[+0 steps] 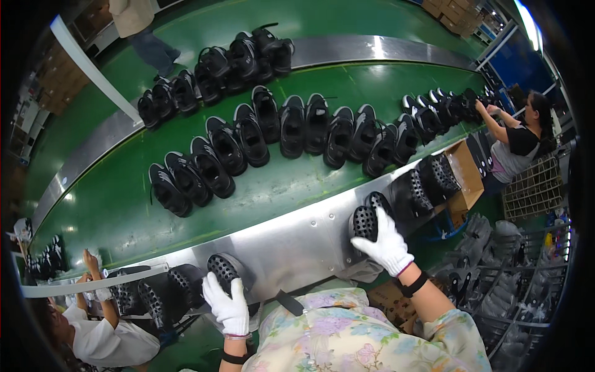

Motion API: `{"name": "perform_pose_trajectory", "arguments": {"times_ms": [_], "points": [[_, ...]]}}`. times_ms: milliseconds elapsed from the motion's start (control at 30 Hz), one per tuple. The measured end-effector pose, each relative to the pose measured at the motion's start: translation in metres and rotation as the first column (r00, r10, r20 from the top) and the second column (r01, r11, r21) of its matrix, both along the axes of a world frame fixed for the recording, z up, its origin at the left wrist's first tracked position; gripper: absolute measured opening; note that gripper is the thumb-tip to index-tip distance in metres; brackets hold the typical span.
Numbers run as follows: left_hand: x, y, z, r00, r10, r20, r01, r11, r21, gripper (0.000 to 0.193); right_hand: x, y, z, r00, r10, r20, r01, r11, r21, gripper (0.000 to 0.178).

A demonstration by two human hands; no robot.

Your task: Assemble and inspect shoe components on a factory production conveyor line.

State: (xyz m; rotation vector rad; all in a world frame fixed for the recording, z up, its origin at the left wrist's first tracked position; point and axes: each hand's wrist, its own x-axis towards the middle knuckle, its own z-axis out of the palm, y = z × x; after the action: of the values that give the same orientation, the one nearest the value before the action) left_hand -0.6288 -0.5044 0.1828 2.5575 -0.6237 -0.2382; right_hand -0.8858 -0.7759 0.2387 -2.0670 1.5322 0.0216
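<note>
Smooth green conveyor belt (282,183), far. Brushed-metal ledge (297,245) along its near edge. Black sneakers (250,131), rounded toes, curved row on belt. White-gloved right hand (385,243) grasps dotted black oval piece (364,222), ledge right. Gloved left hand (227,305) at near end of similar piece (222,268), left; grip can't tell.

"What does the left hand (228,309) hide with its fingers (211,288)?"
"Part of a dotted black piece (222,267); the right hand (387,247) covers part of another dotted piece (363,221)."
"And the person (133,18) at upper left?"
"Head cut off by the upper edge."
</note>
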Motion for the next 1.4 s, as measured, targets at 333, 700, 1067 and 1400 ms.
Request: {"name": "perform_pose_trajectory", "arguments": {"times_ms": [333, 700, 1067, 1400], "points": [[-0.049, -0.137, -0.013, 0.52, -0.287, -0.805, 0.261, 0.95, -0.17, 0.082, 0.066, 0.027, -0.042, 0.98, 0.185, -0.067, -0.176, 0.977, 0.121, 0.108], [-0.061, -0.133, 0.022, 0.385, -0.218, -0.897, 0.016, 0.973, -0.23, 0.066, 0.08, 0.05, -0.004, 0.89, 0.44, 0.12, -0.436, 0.898, -0.058, 0.093], [-0.014, -0.066, 0.055, 0.725, 0.039, -0.688, -0.108, 0.993, -0.056, 0.068, 0.16, 0.085, -0.021, 0.81, 0.508, 0.292, -0.572, 0.793, 0.21, 0.089], [0.042, -0.01, 0.002, 0.947, 0.008, -0.321, 0.047, 0.986, 0.163, 0.09, 0.155, 0.095, -0.045, 0.85, 0.505, 0.146, -0.524, 0.839, 0.15, 0.078]]}}
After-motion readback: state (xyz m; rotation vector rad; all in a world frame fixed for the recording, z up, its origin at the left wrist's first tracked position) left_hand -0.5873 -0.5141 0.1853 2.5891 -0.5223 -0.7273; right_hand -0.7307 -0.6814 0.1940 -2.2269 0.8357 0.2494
